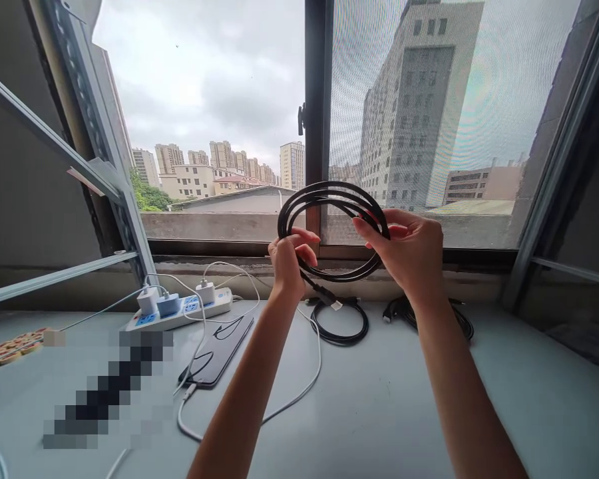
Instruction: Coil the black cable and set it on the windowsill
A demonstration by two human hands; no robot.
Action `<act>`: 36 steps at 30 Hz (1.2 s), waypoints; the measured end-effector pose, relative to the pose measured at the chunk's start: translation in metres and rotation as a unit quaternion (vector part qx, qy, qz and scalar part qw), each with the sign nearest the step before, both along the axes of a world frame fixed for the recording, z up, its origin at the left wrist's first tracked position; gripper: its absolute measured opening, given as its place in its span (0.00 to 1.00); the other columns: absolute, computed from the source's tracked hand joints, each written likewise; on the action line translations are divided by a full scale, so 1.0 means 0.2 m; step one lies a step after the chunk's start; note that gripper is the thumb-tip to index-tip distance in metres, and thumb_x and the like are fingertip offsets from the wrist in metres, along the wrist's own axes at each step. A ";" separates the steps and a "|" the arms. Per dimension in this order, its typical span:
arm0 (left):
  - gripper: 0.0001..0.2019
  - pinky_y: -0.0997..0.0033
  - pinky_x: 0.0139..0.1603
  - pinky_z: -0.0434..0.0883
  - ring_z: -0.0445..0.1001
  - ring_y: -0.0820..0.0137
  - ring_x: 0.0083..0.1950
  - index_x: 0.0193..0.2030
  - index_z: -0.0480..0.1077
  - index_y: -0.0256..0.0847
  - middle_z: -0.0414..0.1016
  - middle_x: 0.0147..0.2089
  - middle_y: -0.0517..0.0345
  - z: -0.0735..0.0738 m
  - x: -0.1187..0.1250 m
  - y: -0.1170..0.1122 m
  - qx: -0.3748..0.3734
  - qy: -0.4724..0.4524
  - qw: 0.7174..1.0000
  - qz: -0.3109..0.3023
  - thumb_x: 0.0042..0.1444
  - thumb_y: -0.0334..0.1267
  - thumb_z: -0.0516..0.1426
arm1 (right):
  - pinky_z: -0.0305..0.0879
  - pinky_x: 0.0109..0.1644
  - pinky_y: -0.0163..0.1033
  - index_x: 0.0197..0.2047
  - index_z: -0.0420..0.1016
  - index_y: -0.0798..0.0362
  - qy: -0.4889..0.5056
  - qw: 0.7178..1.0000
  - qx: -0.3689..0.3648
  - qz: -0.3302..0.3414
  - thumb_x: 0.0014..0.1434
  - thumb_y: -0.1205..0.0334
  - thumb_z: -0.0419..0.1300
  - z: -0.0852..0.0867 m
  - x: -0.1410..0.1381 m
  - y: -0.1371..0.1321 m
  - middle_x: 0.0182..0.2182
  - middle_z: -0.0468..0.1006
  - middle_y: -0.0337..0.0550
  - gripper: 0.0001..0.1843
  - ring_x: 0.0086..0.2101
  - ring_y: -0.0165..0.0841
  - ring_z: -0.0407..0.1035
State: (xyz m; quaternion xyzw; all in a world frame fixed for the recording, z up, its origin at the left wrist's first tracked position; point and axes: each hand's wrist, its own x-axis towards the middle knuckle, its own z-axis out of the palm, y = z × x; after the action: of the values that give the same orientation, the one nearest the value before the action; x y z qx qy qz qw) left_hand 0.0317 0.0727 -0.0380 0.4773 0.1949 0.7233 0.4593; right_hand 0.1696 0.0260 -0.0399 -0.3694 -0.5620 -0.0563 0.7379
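Note:
A black cable (337, 187) wound into a round coil is held up in front of the window, above the table. My left hand (290, 263) is closed round the coil's left side. On the opposite side, my right hand (414, 243) pinches the loops between thumb and fingers. One end of the cable hangs below the coil, with a black plug (324, 293) and a small white tag near it. Behind and below lies a second coiled black cable (340, 340) on the table. Another black cable bundle (462, 322) rests farther right, partly hidden by my right forearm.
A white power strip (180, 311) with chargers plugged in stands at the back left. In front of it lies a dark phone (222, 352) with a white charging cable (307, 386). Metal shelf posts (114, 159) flank the window. Part of the left tabletop is pixelated.

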 end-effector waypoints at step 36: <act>0.05 0.77 0.12 0.39 0.42 0.83 0.10 0.13 0.68 0.38 0.43 0.08 0.71 0.15 -0.15 -0.20 0.093 0.002 0.996 0.017 0.34 0.29 0.55 | 0.63 0.54 0.51 0.60 0.60 0.49 0.025 0.991 0.133 -0.016 0.60 0.59 0.58 -0.07 -0.19 0.11 0.52 0.67 0.47 0.26 0.49 0.41 0.64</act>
State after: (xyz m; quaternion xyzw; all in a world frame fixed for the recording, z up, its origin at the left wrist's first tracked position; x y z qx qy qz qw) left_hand 0.0018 0.0328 -0.0089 0.5156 0.1361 0.7454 0.4001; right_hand 0.1315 0.0483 -0.0541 -0.2782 -0.5246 -0.1334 0.7935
